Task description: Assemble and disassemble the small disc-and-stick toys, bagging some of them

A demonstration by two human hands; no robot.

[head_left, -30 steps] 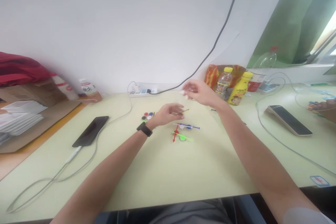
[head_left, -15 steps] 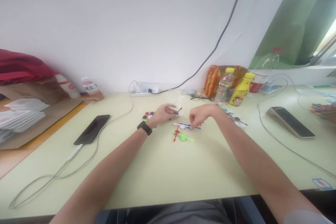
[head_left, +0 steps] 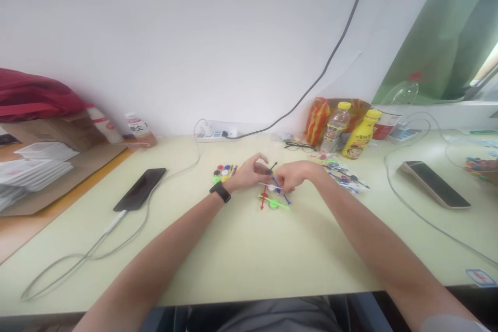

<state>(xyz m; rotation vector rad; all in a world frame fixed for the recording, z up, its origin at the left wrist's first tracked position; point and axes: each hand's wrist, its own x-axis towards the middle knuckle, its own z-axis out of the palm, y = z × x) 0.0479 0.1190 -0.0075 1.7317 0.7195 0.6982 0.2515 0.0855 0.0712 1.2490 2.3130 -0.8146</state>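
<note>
My left hand (head_left: 249, 172), with a black band on its wrist, pinches a thin black stick (head_left: 272, 167) above the pale green table (head_left: 241, 254). My right hand (head_left: 292, 176) is closed on a blue stick (head_left: 280, 190) fitted with small white discs, right beside the left hand. Just in front of both hands lie a red arrow stick (head_left: 263, 199) and a green stick with a green disc (head_left: 274, 204). A cluster of small coloured caps (head_left: 222, 171) sits to the left of my left hand.
A black phone (head_left: 140, 189) on a white cable lies at the left, a second phone (head_left: 434, 183) at the right. Bottles (head_left: 349, 130), glasses (head_left: 298, 147), a power strip (head_left: 216, 134) and a bag of loose pieces (head_left: 342, 173) stand behind. Another person's hand (head_left: 486, 168) is at the far right.
My right hand came down from the air near the bottles to the blue stick and closed on it, tilting it. My left hand stayed put with the black stick.
</note>
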